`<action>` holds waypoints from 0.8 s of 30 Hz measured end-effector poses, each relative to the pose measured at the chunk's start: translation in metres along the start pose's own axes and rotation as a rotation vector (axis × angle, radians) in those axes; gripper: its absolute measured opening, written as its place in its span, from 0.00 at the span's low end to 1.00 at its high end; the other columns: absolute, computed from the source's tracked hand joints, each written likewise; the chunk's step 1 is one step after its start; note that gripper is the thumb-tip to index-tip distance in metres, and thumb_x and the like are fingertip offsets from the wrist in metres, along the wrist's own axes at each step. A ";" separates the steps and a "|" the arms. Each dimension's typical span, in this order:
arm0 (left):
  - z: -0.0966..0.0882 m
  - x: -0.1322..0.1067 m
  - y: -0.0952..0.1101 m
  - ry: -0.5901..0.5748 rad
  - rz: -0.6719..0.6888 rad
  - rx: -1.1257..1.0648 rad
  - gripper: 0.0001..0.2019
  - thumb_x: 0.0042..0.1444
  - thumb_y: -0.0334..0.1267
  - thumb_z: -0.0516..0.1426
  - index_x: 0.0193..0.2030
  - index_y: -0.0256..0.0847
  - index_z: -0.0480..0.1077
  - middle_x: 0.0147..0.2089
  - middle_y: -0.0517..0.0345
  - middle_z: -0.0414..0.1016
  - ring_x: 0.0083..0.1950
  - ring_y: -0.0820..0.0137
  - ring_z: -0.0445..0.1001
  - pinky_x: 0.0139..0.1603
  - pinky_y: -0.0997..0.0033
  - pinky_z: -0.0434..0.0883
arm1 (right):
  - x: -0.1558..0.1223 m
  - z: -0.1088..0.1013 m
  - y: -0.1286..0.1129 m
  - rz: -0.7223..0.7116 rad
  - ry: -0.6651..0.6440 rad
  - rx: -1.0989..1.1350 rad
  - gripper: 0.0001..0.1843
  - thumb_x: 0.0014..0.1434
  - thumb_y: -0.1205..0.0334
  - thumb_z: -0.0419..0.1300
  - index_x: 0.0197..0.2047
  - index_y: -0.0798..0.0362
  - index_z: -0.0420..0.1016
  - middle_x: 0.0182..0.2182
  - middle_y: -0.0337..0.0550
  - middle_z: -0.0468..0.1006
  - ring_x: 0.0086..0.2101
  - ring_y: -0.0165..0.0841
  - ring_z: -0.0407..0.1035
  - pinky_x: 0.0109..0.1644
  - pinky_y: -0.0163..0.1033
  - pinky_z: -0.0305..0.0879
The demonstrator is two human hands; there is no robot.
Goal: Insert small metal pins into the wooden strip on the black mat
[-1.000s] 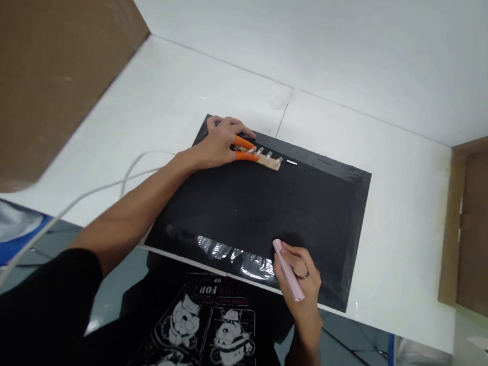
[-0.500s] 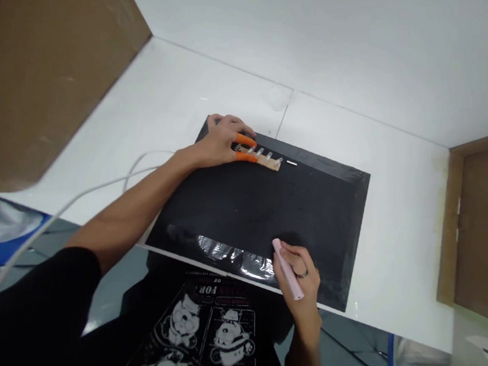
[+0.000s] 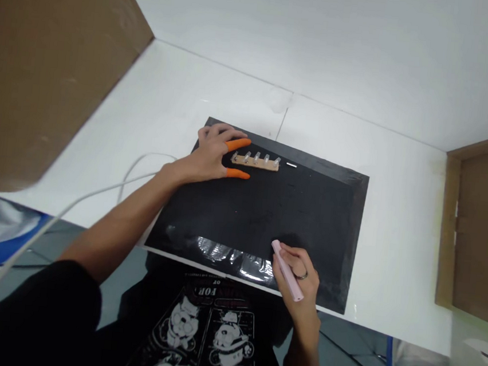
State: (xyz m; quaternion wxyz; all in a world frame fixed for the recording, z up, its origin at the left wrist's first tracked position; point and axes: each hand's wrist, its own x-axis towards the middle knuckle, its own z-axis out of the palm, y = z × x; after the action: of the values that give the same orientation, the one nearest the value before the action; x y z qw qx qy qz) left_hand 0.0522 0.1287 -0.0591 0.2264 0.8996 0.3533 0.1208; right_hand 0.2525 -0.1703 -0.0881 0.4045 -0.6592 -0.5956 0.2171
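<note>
A black mat (image 3: 267,214) lies on the white table. Near its far edge rests a small tan strip (image 3: 255,161) carrying a row of several clear upright pieces. My left hand (image 3: 212,154) lies just left of the strip, fingers spread apart, with orange covers on two fingertips; it holds nothing. A small white sliver (image 3: 291,165) lies right of the strip. My right hand (image 3: 299,277) rests at the mat's near edge, fingers closed round a pale pink pen-shaped tool (image 3: 287,270) that slants across it.
A white cable (image 3: 96,192) runs from the table's left edge down past my left arm. Brown cardboard panels stand at the far left (image 3: 44,60) and at the right (image 3: 481,229). White table surface (image 3: 395,220) surrounds the mat.
My left hand let go of the tan strip and spread its fingers; the strip now lies flat and straight on the mat. The right hand has stayed put.
</note>
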 end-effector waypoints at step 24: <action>0.039 -0.025 -0.016 0.228 -0.015 0.139 0.55 0.52 0.73 0.60 0.77 0.44 0.44 0.78 0.33 0.45 0.73 0.35 0.49 0.69 0.35 0.46 | 0.085 -0.052 -0.006 0.259 -0.293 -0.095 0.12 0.64 0.48 0.63 0.43 0.46 0.76 0.39 0.38 0.80 0.35 0.32 0.74 0.37 0.37 0.66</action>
State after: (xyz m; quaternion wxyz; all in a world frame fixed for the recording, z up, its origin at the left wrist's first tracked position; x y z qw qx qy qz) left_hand 0.0397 0.1093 -0.1028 0.1230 0.8909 0.3909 0.1957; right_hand 0.3054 -0.1037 -0.0367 0.2507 -0.7099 -0.5679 0.3326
